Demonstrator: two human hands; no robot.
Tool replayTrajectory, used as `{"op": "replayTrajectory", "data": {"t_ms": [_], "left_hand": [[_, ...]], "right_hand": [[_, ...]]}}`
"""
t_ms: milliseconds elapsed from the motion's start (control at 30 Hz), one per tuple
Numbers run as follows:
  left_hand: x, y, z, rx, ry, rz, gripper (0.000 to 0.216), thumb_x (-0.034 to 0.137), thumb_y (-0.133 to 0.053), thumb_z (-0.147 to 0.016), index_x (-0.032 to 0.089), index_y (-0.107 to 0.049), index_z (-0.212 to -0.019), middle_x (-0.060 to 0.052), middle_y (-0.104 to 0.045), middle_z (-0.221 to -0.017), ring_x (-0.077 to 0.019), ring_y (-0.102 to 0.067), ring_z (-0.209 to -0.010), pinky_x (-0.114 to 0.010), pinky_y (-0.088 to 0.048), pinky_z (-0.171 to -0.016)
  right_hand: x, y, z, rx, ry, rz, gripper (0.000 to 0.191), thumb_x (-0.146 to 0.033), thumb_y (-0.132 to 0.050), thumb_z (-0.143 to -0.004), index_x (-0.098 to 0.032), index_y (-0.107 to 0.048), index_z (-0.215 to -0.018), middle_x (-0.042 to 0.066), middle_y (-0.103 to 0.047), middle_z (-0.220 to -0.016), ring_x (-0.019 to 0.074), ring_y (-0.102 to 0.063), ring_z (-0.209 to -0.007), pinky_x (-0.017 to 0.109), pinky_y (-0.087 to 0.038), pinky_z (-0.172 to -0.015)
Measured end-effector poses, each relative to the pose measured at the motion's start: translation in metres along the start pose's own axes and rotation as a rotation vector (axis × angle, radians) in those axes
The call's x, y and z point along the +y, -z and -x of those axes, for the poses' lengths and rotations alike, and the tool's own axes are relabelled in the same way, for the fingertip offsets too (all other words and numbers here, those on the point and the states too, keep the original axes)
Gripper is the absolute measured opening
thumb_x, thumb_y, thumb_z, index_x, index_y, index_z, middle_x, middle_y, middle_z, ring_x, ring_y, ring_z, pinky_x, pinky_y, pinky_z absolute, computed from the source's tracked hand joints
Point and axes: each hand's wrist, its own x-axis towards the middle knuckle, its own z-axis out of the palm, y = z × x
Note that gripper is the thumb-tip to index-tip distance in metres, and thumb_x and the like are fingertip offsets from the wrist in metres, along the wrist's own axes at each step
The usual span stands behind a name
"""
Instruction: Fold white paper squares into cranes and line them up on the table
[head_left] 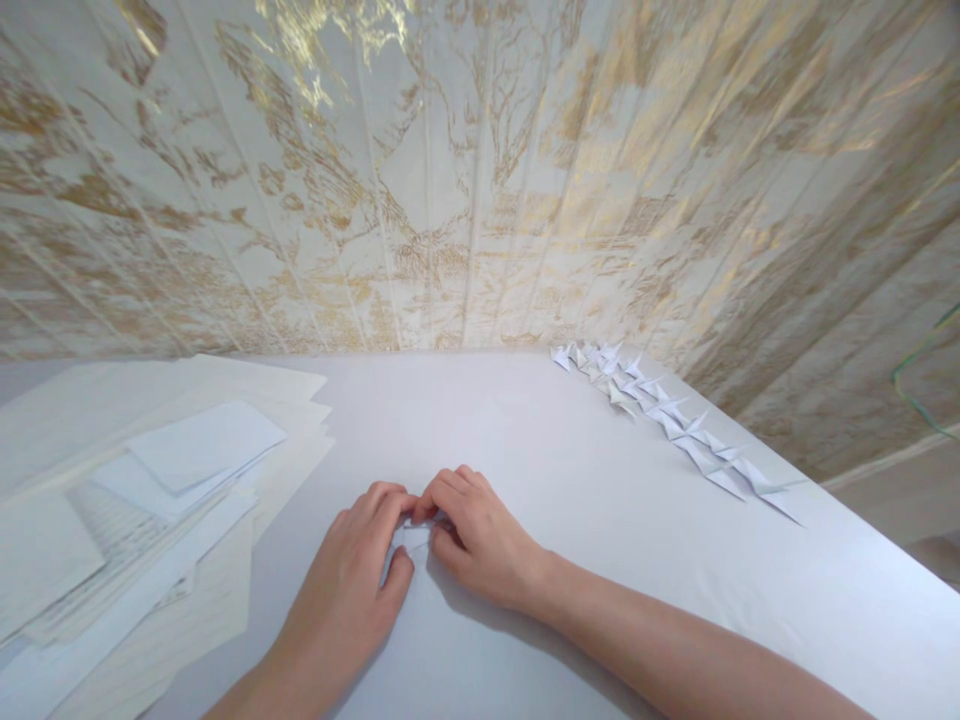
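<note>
1. Wall [442,180]: white, gold-patterned, shiny in spots.
2. Worktop [450,420]: smooth, white.
3. Loose sheets [210,440]: thin, flat, overlapping at left, some with lines of writing; look unworked.
4. Folded pieces [679,428]: crisp, spiky white paper, clustered along the worktop's right edge; look finished.
5. Left hand [356,560] and right hand [480,540]: grip of both pinching the small paper's opposite ends.
6. Small paper [416,537]: between the hands, front centre; seems part-folded, shape mostly hidden.

White table [465,420] — pale wall [442,200] behind; glinting gold pattern [367,25]
</note>
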Motion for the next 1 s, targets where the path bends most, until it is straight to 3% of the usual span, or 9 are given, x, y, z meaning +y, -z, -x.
{"op": "replayTrajectory", "data": {"t_ms": [233,533,667,733,867,1000], "left_hand": [[0.000,0.000,0.001,0.008,-0.008,-0.023,0.026,0.007,-0.036,-0.080,0.024,-0.043,-0.098,-0.004,-0.049,-0.103,-0.0246,-0.051,-0.090,-0.044,-0.042,-0.080],[-0.002,0.002,0.005,0.039,-0.036,-0.054,0.011,0.014,-0.041,-0.085,0.024,-0.044,-0.081,-0.003,-0.054,-0.098,-0.0240,-0.055,-0.088,-0.042,-0.044,-0.077],[0.003,0.010,0.003,0.081,-0.075,0.036,0.011,0.023,-0.042,-0.091,0.025,-0.049,-0.083,-0.003,-0.057,-0.103,-0.0235,-0.055,-0.098,-0.038,-0.043,-0.083],[0.005,0.013,0.002,0.098,-0.020,0.127,0.008,0.031,-0.045,-0.092,0.026,-0.050,-0.088,-0.001,-0.059,-0.102,-0.0218,-0.056,-0.098,-0.035,-0.043,-0.084],[0.004,0.018,0.001,-0.018,0.242,0.311,0.024,0.050,-0.048,-0.091,0.027,-0.052,-0.087,0.006,-0.055,-0.075,-0.0163,-0.055,-0.072,-0.026,-0.041,-0.068],[-0.001,0.019,0.001,-0.052,0.320,0.409,0.031,0.055,-0.045,-0.091,0.027,-0.055,-0.083,0.007,-0.045,-0.066,-0.0146,-0.047,-0.064,-0.024,-0.036,-0.061]], "right_hand": [[0.000,-0.001,0.000,0.000,0.014,-0.031,0.035,0.004,-0.046,-0.062,-0.017,-0.057,-0.087,0.004,-0.063,-0.092,0.0203,-0.051,-0.089,0.032,-0.038,-0.082],[0.001,0.000,0.002,0.009,0.043,0.026,0.016,-0.010,-0.067,-0.075,-0.017,-0.061,-0.088,0.004,-0.061,-0.092,0.0209,-0.051,-0.090,0.033,-0.038,-0.084],[-0.001,0.004,0.004,0.015,0.028,-0.081,0.011,-0.010,-0.065,-0.081,-0.019,-0.059,-0.080,0.000,-0.059,-0.081,0.0173,-0.052,-0.082,0.030,-0.038,-0.080],[-0.002,0.006,0.004,0.034,-0.037,-0.218,0.012,-0.009,-0.062,-0.084,-0.019,-0.058,-0.079,-0.003,-0.056,-0.073,0.0139,-0.051,-0.072,0.026,-0.038,-0.072],[-0.002,0.006,0.004,0.044,-0.197,-0.422,0.011,-0.013,-0.058,-0.087,-0.019,-0.055,-0.079,-0.007,-0.050,-0.064,0.0096,-0.044,-0.058,0.022,-0.035,-0.060],[-0.001,0.005,0.004,0.030,-0.111,-0.317,0.013,-0.010,-0.062,-0.081,-0.019,-0.053,-0.078,-0.004,-0.051,-0.070,0.0113,-0.047,-0.064,0.023,-0.035,-0.063]]}}
